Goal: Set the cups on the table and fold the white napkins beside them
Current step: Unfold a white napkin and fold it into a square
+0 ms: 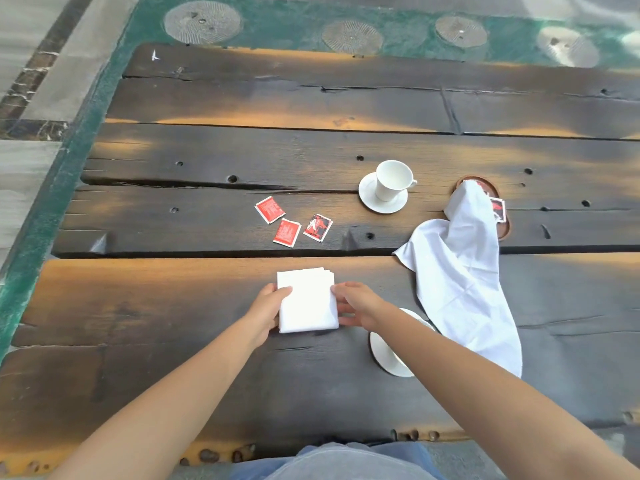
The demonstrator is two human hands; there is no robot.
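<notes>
A folded white napkin [307, 299] lies flat on the dark wooden table [173, 306] in front of me. My left hand [268, 306] holds its left edge, thumb on top. My right hand [355, 304] grips its right edge with curled fingers. A white cup [393, 180] stands on a white saucer [369, 199] further back. A second white saucer [388, 355] sits near me, mostly hidden under my right forearm. An unfolded white napkin [460, 278] lies crumpled to the right, its top draped over a brown wooden tray [505, 230].
Three red sachets [292, 223] lie scattered mid-table, and more sachets [498, 209] sit in the wooden tray. The table's front edge is close to my lap. Beyond the far and left edges is green flooring with round stone discs [202, 21].
</notes>
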